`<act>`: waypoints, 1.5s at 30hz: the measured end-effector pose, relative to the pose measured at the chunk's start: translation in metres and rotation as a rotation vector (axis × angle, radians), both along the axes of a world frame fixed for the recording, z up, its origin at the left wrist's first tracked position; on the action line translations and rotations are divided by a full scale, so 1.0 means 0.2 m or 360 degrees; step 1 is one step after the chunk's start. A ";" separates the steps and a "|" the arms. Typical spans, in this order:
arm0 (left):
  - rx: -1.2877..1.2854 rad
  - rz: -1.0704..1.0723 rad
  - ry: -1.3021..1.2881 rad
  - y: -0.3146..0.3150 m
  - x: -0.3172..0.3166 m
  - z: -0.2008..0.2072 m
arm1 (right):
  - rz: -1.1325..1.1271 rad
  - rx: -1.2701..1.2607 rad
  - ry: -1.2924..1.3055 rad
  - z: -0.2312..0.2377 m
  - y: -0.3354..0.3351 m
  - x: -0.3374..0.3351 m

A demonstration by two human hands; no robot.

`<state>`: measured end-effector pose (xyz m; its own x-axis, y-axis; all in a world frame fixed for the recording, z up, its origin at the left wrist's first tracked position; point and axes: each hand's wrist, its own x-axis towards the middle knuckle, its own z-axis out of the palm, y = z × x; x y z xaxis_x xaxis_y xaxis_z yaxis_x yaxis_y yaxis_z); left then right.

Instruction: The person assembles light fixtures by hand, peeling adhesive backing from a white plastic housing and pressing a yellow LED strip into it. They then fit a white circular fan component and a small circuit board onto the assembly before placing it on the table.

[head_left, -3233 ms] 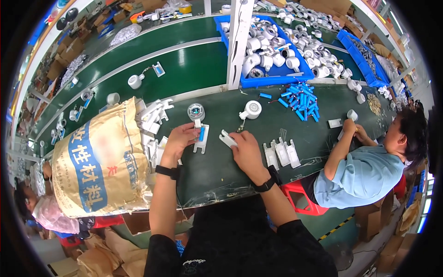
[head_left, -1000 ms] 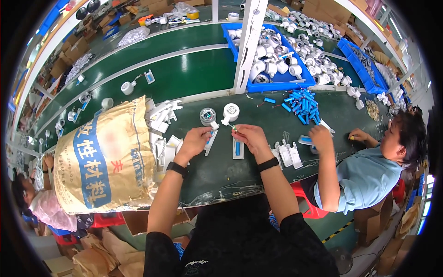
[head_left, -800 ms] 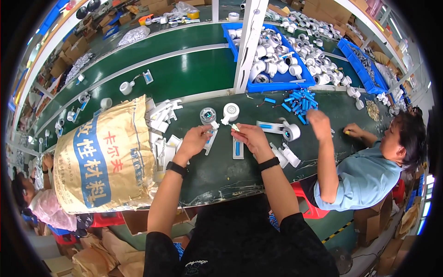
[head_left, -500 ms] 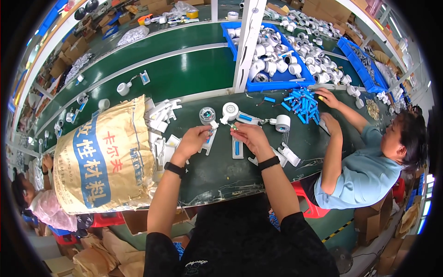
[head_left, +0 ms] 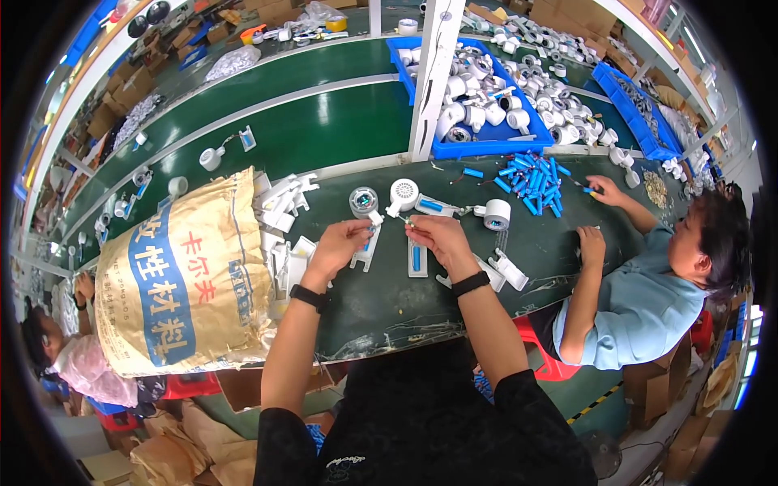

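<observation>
My left hand (head_left: 345,245) is closed in a pinch beside the white neck of a round fan unit (head_left: 364,199), whose open face shows its inside. What its fingertips hold is too small to make out. My right hand (head_left: 442,240) pinches a small green circuit board (head_left: 410,223) just below the neck of a white fan head (head_left: 403,193) with a slotted grille. Under the right hand lies a white handle shell (head_left: 417,263) with a blue battery in it. Another shell with a blue battery (head_left: 432,206) lies behind, wired to a round white unit (head_left: 496,215).
Left of my hands are white plastic shells (head_left: 281,206) and a large paper sack (head_left: 182,279). Blue batteries (head_left: 531,182) are heaped at right, near a co-worker (head_left: 640,300). A blue tray (head_left: 494,149) of white fan parts stands behind a metal post (head_left: 433,89). A green conveyor (head_left: 324,121) runs beyond.
My hands have barely moved. The co-worker's hands have drawn back from the battery heap, one now with a blue battery. The parts on the conveyor have shifted slightly left.
</observation>
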<state>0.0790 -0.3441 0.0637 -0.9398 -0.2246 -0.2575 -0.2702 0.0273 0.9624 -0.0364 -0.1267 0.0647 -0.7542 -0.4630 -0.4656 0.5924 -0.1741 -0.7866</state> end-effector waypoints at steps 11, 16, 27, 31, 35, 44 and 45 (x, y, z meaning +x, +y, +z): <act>-0.0896 -0.0092 0.0286 0.04 0.01 -0.02 | -0.0016 0.0069 0.0080 -0.03 -0.01 0.00; -0.1046 -0.0131 0.0357 0.05 0.00 -0.02 | 0.0027 0.0073 0.0141 -0.05 -0.01 0.00; -0.0953 -0.0126 0.0258 0.06 0.00 0.03 | 0.0006 0.0088 0.0105 -0.03 -0.01 0.00; -0.0733 -0.0113 0.0190 0.03 0.00 0.05 | -0.0007 0.0054 0.0059 -0.03 0.00 0.00; -0.0734 -0.0138 0.0175 0.01 0.02 0.01 | 0.0006 0.0026 0.0040 -0.01 0.00 0.00; -0.0846 0.0033 0.0098 0.01 0.04 0.06 | 0.0018 -0.0003 0.0014 0.00 0.01 0.00; -0.0908 0.0027 0.0209 0.00 0.04 0.05 | 0.0015 -0.0004 0.0009 0.00 0.00 0.00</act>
<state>0.0878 -0.3441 0.0730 -0.9508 -0.3086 0.0271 -0.1543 0.5478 0.8223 -0.0367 -0.1261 0.0656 -0.7526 -0.4711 -0.4601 0.5895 -0.1706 -0.7895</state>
